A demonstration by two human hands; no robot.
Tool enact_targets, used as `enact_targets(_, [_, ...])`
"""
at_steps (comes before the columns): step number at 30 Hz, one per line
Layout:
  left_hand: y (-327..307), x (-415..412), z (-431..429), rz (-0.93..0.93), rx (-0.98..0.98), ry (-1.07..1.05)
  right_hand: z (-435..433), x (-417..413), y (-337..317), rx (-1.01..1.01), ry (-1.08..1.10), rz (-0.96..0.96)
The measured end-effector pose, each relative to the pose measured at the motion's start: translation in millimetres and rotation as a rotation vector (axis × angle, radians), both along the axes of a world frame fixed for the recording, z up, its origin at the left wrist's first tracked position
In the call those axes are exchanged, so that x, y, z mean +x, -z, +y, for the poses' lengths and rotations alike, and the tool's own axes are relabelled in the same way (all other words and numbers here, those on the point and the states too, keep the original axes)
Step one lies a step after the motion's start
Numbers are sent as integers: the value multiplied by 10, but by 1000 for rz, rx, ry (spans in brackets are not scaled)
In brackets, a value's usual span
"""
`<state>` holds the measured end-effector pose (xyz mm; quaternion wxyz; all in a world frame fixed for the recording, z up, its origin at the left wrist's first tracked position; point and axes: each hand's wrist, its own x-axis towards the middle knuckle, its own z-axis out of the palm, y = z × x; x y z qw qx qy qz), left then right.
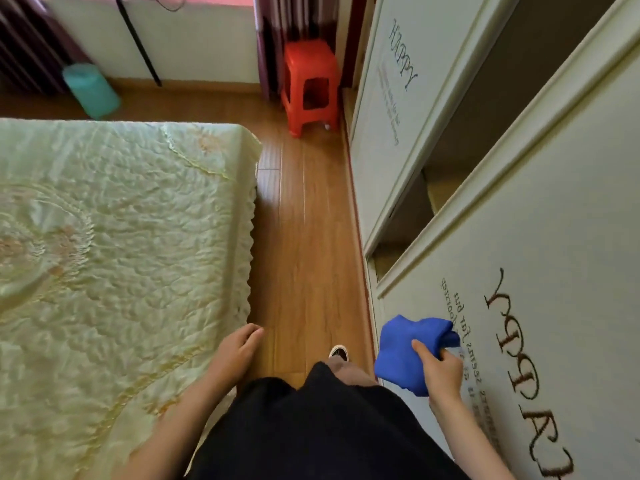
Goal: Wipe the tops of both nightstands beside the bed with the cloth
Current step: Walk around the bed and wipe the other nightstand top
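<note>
Cloth (pixel 410 351), blue and bunched, sits in the right hand (pixel 441 374), whose grip is closed on its lower right part, thumb pressed on top, most of the fabric bulging up and left of the fingers. The left hand (pixel 237 348) hangs loosely open and empty beside the bed (pixel 114 258) edge. One shoe (pixel 338 352) shows on the wooden floor (pixel 304 237) between bed and wardrobe (pixel 540 244). Farther off stands a red stool (pixel 309 86).
</note>
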<state>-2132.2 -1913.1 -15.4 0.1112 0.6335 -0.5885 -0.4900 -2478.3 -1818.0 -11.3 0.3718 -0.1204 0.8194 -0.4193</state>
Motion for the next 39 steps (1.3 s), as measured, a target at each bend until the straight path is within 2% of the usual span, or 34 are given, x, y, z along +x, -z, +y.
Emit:
enact_targets(8, [111,-23,-612,-76,67,-431,-2185,-241,-274,-98,-320,-31])
enact_targets(14, [230,-146,-1472,-70,66,-548,-3426,-259,-234,-109,-408,-117])
enact_targets(20, [284,-303,-3007,-42,54,-466,-4594,-415,-120,-59,-365,-84])
enact_targets(26, [-49,-543,-4839,-60,-31,-111,-5554,-732,-204,-10,-245,12])
enact_targets(29, [-166,-700,-5599,-32,-68,-9,-5936,-893,-212,19,-182,10])
enact_targets(34, [-84,-930,-6582,15,-64,-5,-6694,-1099,-134,24,-124,3])
enact_targets(39, [91,-1078,-7506,14,-42,-70,-7886,-1254,34,12,-133,11])
